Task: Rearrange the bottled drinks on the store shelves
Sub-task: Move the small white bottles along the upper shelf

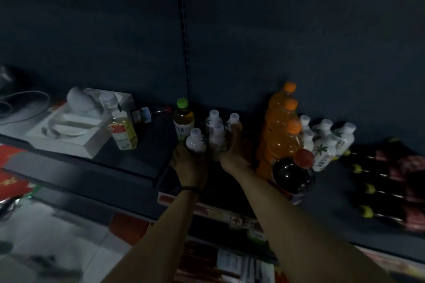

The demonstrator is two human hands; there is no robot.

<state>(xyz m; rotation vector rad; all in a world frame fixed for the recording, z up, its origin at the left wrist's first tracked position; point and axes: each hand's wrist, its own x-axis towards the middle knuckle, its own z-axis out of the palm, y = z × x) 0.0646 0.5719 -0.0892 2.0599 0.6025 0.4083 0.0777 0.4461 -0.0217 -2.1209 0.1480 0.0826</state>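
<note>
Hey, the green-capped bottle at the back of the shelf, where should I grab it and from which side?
Grip the green-capped bottle round its neck and shoulder, coming from above and the front-left. It stands upright; a white bottle, held by the left hand, crowds its lower front, while its front-left side looks free.

Above the caps the upper frame stands open against the back panel [299, 30], and bare shelf [156, 142] lies left of centre between the yellow bottle [124, 135] and the green-capped bottle [183, 119]. Right of centre, orange bottles [282, 131] and a red-capped dark bottle [293, 174] crowd close beside the small white bottles [216, 131].
</note>
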